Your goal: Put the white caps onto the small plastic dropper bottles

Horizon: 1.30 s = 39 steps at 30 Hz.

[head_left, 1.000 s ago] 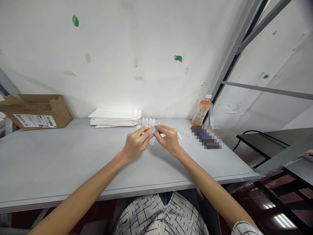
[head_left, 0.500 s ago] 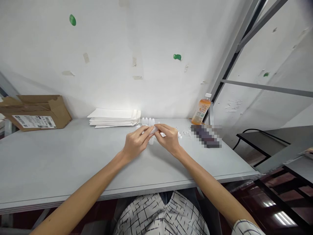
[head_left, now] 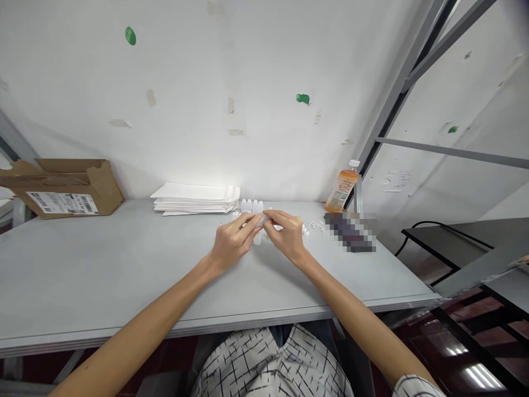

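Above the grey table, my left hand and my right hand meet, fingertips pinched on a small white translucent piece between them. Its exact shape is mostly hidden by the fingers. Several small white bottles stand in a row just behind my hands. Another white bottle shows below the fingers, partly covered. Thin white cords lie to the right of my right hand.
On the grey table, an open cardboard box sits at the far left. A stack of white envelopes lies left of the bottles. An orange drink bottle stands at the right, behind a pixelated dark object.
The whole view has shifted slightly, so things appear a little further right. Both hands keep their pinch on the small white piece, with only slight finger movement.
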Motion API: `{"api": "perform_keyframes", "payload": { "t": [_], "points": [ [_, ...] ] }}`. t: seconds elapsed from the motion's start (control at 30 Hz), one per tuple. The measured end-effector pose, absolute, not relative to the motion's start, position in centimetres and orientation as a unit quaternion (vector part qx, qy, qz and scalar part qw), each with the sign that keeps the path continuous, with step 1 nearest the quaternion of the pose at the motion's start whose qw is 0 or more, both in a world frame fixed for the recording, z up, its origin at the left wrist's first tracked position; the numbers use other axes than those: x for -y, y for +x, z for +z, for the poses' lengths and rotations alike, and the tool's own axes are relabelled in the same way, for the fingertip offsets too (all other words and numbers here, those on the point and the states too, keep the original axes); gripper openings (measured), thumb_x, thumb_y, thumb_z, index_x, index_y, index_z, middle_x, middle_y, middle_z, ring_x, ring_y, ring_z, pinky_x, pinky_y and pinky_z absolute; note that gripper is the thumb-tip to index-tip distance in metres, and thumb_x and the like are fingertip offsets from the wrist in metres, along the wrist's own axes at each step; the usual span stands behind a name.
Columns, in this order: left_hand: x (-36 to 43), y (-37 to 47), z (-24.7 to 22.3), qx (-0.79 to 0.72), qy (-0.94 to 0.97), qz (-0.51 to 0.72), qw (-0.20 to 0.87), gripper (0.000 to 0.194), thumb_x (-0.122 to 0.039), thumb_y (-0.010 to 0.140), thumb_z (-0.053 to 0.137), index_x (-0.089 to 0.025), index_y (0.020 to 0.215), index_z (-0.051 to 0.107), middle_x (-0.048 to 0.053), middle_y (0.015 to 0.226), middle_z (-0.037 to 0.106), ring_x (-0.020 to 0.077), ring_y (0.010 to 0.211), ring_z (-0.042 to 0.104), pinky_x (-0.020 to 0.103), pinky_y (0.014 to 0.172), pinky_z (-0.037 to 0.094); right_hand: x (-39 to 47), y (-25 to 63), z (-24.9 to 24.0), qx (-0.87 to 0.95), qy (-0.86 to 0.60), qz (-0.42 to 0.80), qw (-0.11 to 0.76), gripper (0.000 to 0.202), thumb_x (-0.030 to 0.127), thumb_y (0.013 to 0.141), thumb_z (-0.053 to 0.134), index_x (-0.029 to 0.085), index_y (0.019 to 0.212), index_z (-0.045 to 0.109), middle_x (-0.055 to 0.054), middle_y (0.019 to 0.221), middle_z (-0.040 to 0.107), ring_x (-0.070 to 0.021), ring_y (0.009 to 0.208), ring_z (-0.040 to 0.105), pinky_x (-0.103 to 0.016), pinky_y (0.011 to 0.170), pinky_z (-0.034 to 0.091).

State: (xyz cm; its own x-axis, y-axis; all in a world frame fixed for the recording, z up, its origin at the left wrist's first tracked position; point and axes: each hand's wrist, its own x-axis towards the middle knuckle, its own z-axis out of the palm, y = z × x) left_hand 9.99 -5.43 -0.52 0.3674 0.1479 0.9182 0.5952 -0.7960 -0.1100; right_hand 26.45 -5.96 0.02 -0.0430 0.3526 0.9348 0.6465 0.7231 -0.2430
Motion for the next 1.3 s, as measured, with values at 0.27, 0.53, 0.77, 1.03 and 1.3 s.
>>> {"api": "perform_keyframes", "payload": {
  "t": [0.27,0.53,0.77,1.03,1.3],
  "points": [
    [5.4,9.7,-0.2,0.237,-0.792,-0.527,0.2,0.019,-0.018,0.098,0.057,-0.017,0.116,0.065,0.005,0.098,0.076,0.012,0.077,0.072,0.019,0.059,0.047,6.5,27.1,1.0,0.719,-0.344,-0.032,0.603,0.027,0.01,0.08,0.05,0.018,0.085,0.076,-0.006,0.08,0.077,-0.0145,0.065,0.07,-0.024,0.057,0.056],
    [5.5,9.7,-0.4,0.241,-0.797,-0.523,0.181,0.02,-0.017,0.098,0.057,-0.016,0.116,0.065,0.006,0.099,0.076,0.0133,0.079,0.072,0.02,0.065,0.05,6.6,27.5,1.0,0.726,-0.345,0.086,0.589,0.024,0.014,0.08,0.052,0.017,0.089,0.074,-0.004,0.072,0.074,-0.016,0.062,0.073,-0.025,0.058,0.058],
    [5.6,9.7,-0.1,0.261,-0.781,-0.556,0.113,0.021,-0.028,0.098,0.058,-0.017,0.114,0.067,0.004,0.088,0.073,0.0089,0.057,0.06,0.02,0.054,0.046,6.8,28.0,1.5,0.694,-0.361,0.221,0.583,0.021,0.025,0.085,0.059,0.016,0.095,0.075,-0.002,0.07,0.07,-0.0155,0.057,0.071,-0.028,0.059,0.058],
    [5.6,9.3,0.8,0.288,-0.758,-0.581,0.068,0.022,-0.03,0.097,0.06,-0.017,0.111,0.069,0.004,0.087,0.074,0.0097,0.059,0.06,0.019,0.054,0.049,6.8,28.6,1.9,0.697,-0.348,0.271,0.565,0.033,0.047,0.091,0.063,0.017,0.084,0.075,-0.003,0.074,0.066,-0.0134,0.059,0.066,-0.028,0.059,0.056],
    [5.8,9.6,0.4,0.27,-0.782,-0.559,0.06,0.022,-0.031,0.098,0.057,-0.016,0.11,0.069,0.005,0.083,0.072,0.0095,0.057,0.056,0.02,0.053,0.048,6.8,28.5,2.0,0.705,-0.37,0.223,0.563,0.039,0.051,0.092,0.059,0.017,0.078,0.068,-0.003,0.073,0.065,-0.0112,0.052,0.061,-0.025,0.049,0.048]
  ]
}}
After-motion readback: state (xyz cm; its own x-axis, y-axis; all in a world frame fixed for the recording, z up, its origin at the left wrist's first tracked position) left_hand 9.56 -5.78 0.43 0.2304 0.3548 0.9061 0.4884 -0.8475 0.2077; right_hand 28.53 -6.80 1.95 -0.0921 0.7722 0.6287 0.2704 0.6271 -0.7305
